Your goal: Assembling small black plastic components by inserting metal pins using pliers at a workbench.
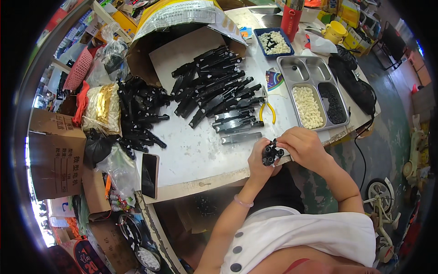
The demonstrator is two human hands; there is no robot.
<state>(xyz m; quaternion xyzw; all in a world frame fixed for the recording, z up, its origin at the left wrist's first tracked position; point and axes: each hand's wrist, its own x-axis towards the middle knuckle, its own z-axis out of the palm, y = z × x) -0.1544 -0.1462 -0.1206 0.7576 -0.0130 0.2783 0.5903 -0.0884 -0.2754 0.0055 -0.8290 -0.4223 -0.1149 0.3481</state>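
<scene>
Just past the table's front edge, my left hand point(258, 160) grips a black plastic part point(272, 154) with round openings in its end. My right hand point(299, 145) has its fingers pinched against the same part from the other side; whether a small piece is between them is hidden. Ahead on the white table lie several clear and smoky plastic pieces point(239, 138) and yellow-handled pliers point(273, 114). Close to my right hand is a metal compartment tray point(314, 82), holding cream-coloured small pieces point(308, 107) and black small pieces point(333, 102).
Long black plastic parts point(214, 82) spread out from a tipped cardboard box point(140, 64). More black parts point(139, 109) heap up at the left, near a phone point(149, 176). A blue tray point(261, 33), red bottle point(290, 23) and yellow cup point(336, 31) stand at the back right.
</scene>
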